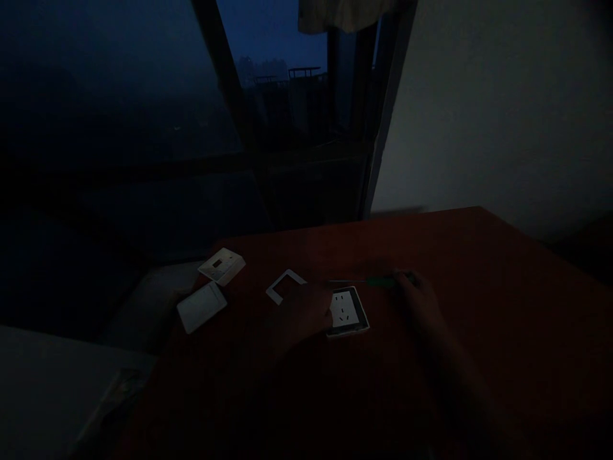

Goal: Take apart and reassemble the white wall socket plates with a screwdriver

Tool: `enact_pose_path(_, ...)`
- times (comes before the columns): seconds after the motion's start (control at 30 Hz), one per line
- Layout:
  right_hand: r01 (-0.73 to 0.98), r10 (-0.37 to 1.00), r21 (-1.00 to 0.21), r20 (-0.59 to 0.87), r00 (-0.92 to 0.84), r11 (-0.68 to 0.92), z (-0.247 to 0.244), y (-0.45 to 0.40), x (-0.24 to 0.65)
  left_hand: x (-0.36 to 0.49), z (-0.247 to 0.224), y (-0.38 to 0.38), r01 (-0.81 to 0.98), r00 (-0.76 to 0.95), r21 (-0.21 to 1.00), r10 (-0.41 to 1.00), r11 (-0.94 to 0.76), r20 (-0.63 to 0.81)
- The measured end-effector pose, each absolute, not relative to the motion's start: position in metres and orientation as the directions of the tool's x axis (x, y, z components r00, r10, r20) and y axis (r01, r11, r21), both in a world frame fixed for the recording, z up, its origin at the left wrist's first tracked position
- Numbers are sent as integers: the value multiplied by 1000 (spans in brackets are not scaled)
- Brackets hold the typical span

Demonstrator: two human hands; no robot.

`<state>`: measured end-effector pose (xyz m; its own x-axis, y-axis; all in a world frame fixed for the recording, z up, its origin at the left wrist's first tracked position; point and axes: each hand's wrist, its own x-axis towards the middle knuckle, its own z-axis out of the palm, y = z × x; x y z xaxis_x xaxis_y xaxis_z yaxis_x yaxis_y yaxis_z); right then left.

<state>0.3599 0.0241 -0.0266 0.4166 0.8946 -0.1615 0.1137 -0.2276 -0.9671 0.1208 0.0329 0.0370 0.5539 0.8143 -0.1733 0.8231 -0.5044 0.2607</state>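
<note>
In dim light, the head camera looks forward and down over a table (483, 281), seemingly close.

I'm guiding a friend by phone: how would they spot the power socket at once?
On the reddish table, look between the left hand and right hand. The power socket lies there, partly covered. Unlike the hollow white frame on the left hand's other side, it has a white face with five dark slots.

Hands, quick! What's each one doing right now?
Left hand: at the socket; too dark to tell whether it's open or closed.
Right hand: closed, holding the screwdriver.
</note>
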Motion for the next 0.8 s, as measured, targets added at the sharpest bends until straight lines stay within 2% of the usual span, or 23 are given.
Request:
enact_pose_path(0.37,166,916,-964,-135,377,-210,-31,25,361,123,46,36,800,598,210,773,-562,-212)
enact_pose_path(0.8,206,918,-962,-89,386,-180,-42,30,362,111,43,35,757,652,216,733,-617,-191)
